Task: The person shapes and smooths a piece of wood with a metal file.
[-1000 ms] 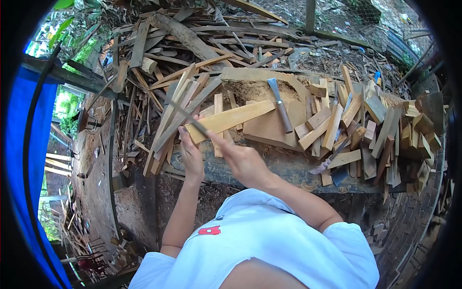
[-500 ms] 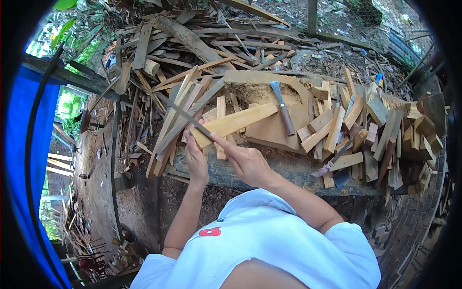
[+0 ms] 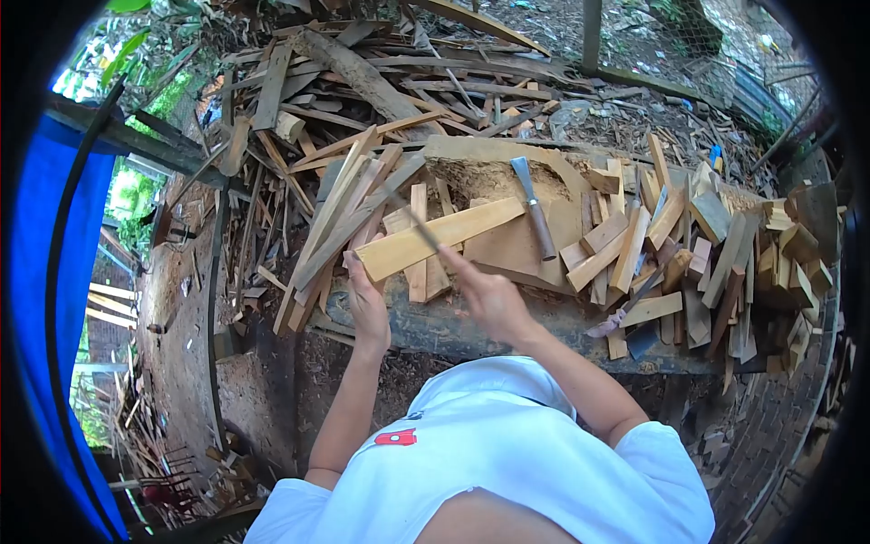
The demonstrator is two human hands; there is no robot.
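My left hand [image 3: 365, 304] grips the near end of a long pale wooden slat [image 3: 437, 238] that lies slanted across a big wooden block [image 3: 494, 177]. My right hand [image 3: 489, 297] is closed around the handle of a thin dark blade [image 3: 423, 234], whose tip rests over the slat's middle. A chisel with a wooden handle [image 3: 533, 207] lies on the block just right of the slat, untouched.
Many short cut wood pieces [image 3: 689, 240] are stacked on the bench to the right. A heap of long offcuts and planks [image 3: 353, 100] fills the ground behind and left. A blue tarp [image 3: 45, 272] hangs at the far left. The dark bench edge [image 3: 544, 331] runs below the hands.
The blade has swung from pointing up-left past the slat's end to lying short over the slat's middle; my right hand moved right and up. My left hand kept its hold.
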